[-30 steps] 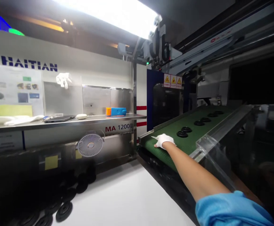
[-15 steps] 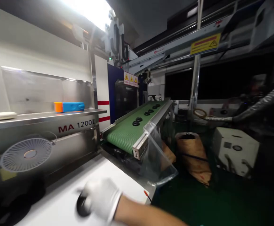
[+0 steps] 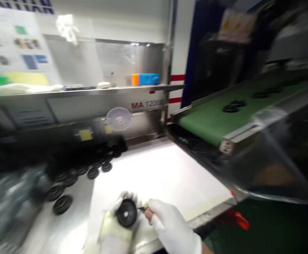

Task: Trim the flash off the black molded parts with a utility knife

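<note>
My left hand (image 3: 112, 225), in a white and yellowish glove, is closed around a black wheel (image 3: 126, 213) with a pale spot at its centre. The wheel is held up over the front of the white work surface (image 3: 148, 176). Just to its right, my gloved right hand (image 3: 168, 222) pinches a small knife-like tool (image 3: 142, 209). Bare skin shows at its fingertips. The tool's dark, narrow tip points at the wheel's right edge; blur hides whether it touches. Several more black wheels (image 3: 63, 204) lie on the table to the left.
A green conveyor (image 3: 209, 120) with black wheels on it slopes down from the right, with clear plastic sheeting (image 3: 270, 169) hanging at its side. A small fan (image 3: 119, 119) sits beneath a metal shelf (image 3: 82, 90). Crumpled plastic (image 3: 16, 208) lies at left.
My view has swung left and down, away from the conveyor. The black wheel, earlier with my right hand, is now in my left hand. The right hand's tool now shows beside it.
</note>
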`<action>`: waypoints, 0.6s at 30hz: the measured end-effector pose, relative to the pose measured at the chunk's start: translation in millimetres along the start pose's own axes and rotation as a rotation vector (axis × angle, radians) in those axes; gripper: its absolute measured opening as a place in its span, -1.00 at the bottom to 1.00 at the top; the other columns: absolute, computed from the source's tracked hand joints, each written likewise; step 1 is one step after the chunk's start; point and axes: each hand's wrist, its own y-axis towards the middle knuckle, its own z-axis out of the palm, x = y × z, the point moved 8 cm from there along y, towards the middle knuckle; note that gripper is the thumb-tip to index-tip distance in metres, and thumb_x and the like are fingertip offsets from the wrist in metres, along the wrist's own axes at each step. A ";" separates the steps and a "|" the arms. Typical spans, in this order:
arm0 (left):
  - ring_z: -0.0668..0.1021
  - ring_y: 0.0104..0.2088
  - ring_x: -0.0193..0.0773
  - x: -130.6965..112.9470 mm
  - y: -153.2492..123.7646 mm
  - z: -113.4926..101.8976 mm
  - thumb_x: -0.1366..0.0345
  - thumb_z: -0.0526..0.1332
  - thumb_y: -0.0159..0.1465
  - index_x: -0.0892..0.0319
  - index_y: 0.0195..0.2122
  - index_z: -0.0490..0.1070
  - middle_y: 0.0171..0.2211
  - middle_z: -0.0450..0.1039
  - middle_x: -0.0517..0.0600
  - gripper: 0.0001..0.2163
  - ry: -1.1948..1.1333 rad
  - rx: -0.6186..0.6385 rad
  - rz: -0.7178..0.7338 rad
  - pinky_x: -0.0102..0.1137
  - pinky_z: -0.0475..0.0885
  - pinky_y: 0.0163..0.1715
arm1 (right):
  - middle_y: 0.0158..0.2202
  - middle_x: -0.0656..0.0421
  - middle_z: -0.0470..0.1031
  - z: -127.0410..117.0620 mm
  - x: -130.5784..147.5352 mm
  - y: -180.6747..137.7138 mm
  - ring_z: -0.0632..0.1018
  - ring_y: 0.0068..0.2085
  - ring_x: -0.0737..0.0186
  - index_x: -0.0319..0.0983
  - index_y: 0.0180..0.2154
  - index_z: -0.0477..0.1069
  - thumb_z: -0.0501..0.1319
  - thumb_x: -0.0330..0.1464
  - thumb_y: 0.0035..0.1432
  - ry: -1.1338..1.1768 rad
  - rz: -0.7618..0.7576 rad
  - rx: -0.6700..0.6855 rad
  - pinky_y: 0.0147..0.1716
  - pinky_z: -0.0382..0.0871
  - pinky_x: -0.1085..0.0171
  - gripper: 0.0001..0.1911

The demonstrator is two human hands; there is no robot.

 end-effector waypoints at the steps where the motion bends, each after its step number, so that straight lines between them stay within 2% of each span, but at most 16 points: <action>1: 0.47 -0.34 -0.23 -1.2 4.6 -3.9 0.36 0.11 0.15 0.24 -0.37 0.40 -0.39 0.40 0.03 -0.89 -0.084 0.009 -0.006 -0.25 0.42 -0.31 | -0.48 0.27 0.41 11.4 -5.4 -1.6 0.44 -0.41 0.30 -0.17 -0.48 0.26 -0.01 -0.44 0.12 0.060 0.024 0.049 -0.45 0.24 0.37 -0.83; 3: 0.46 -0.42 -0.26 -0.4 9.1 -3.5 0.41 0.14 0.09 0.23 -0.44 0.39 -0.48 0.37 0.00 -0.94 -0.223 0.063 -0.038 -0.30 0.41 -0.37 | -0.48 0.26 0.38 29.8 -13.3 -4.7 0.42 -0.42 0.28 -0.16 -0.46 0.23 -0.05 -0.39 0.18 0.090 0.062 0.100 -0.46 0.21 0.35 -0.81; 5: 0.43 -0.47 -0.30 1.7 7.6 2.7 0.39 0.18 0.09 0.23 -0.45 0.39 -0.51 0.35 -0.03 -0.97 -0.331 0.116 -0.057 -0.36 0.39 -0.44 | -0.48 0.24 0.37 38.9 -16.0 -6.6 0.40 -0.44 0.25 -0.15 -0.44 0.22 -0.09 -0.32 0.23 0.011 0.073 0.077 -0.47 0.18 0.31 -0.78; 10: 0.44 -0.47 -0.32 6.1 -0.1 14.5 0.35 0.21 0.12 0.21 -0.43 0.39 -0.50 0.36 -0.05 -0.95 -0.420 0.160 -0.073 -0.37 0.41 -0.42 | -0.50 0.25 0.37 41.4 -10.7 -6.5 0.38 -0.48 0.24 -0.14 -0.42 0.21 -0.13 -0.27 0.26 -0.142 0.077 0.001 -0.50 0.10 0.29 -0.75; 15: 0.44 -0.46 -0.38 5.0 8.6 8.2 0.41 0.21 0.11 0.21 -0.44 0.38 -0.50 0.35 -0.08 -0.99 -0.464 0.066 -0.013 -0.42 0.42 -0.40 | -0.47 0.25 0.42 49.6 -3.8 -10.9 0.43 -0.46 0.26 -0.12 -0.39 0.26 -0.14 -0.26 0.28 -0.071 0.056 0.008 -0.51 0.12 0.31 -0.71; 18: 0.46 -0.42 -0.38 0.9 11.3 6.9 0.40 0.20 0.12 0.19 -0.39 0.41 -0.45 0.38 -0.07 -0.96 -0.447 0.060 0.080 -0.39 0.44 -0.29 | -0.50 0.25 0.42 53.0 -4.0 -12.7 0.43 -0.48 0.25 -0.13 -0.42 0.27 -0.14 -0.25 0.27 -0.072 0.054 -0.023 -0.53 0.11 0.30 -0.69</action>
